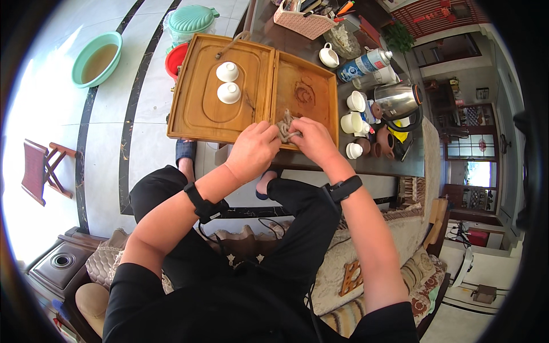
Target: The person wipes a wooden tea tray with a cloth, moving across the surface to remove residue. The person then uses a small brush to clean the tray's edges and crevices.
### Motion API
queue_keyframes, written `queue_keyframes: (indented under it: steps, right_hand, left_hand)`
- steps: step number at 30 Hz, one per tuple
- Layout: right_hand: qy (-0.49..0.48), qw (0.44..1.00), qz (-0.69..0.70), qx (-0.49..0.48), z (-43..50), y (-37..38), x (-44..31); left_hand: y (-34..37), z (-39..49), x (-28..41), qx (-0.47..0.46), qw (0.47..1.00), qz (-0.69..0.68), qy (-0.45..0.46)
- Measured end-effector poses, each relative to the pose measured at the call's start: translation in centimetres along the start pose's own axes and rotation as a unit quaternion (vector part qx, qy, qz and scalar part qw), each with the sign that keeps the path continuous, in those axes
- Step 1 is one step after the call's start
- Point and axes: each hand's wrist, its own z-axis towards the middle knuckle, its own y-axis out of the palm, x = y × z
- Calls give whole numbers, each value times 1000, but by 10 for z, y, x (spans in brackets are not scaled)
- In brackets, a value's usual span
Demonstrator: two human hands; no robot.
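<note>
An open two-part wooden tea box [197,122] lies before me, partly over the table edge. Both my hands are at its near side. The fingers of my left hand [254,150] pinch the left side of a twisted grey-brown bundle of rope or cloth [285,127]; which of the two I cannot tell. My right hand [316,139] grips the same bundle from the right. On the left half of the box, a white cup [227,72] and another white cup [229,93] rest upside down. Dark ring-like wet marks [305,93] show on the right half's floor.
Right of the box stand a steel electric kettle [395,100], a brown clay teapot [384,141], a blue can [362,66], a white pitcher [329,55] and several white cups. A pink basket [300,21] is behind. Floor left: green basin [77,70], red bucket [175,60], folding stool [36,171].
</note>
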Motion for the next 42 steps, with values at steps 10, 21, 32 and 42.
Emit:
queue_keyframes:
  steps: [10, 21, 32, 42]
  right_hand:
    - [-37, 999, 27, 12, 5, 3, -1]
    - [130, 917, 377, -17, 17, -11, 19]
    - [164, 961, 220, 13, -29, -15, 46]
    - [59, 997, 49, -2, -43, -33, 30]
  left_hand:
    - [1, -1, 3, 6, 1000, 16, 4]
    - [-5, 2, 3, -4, 999, 38, 17]
    - [-5, 0, 2, -7, 999, 46, 23]
    - [-5, 0, 2, -6, 999, 42, 23]
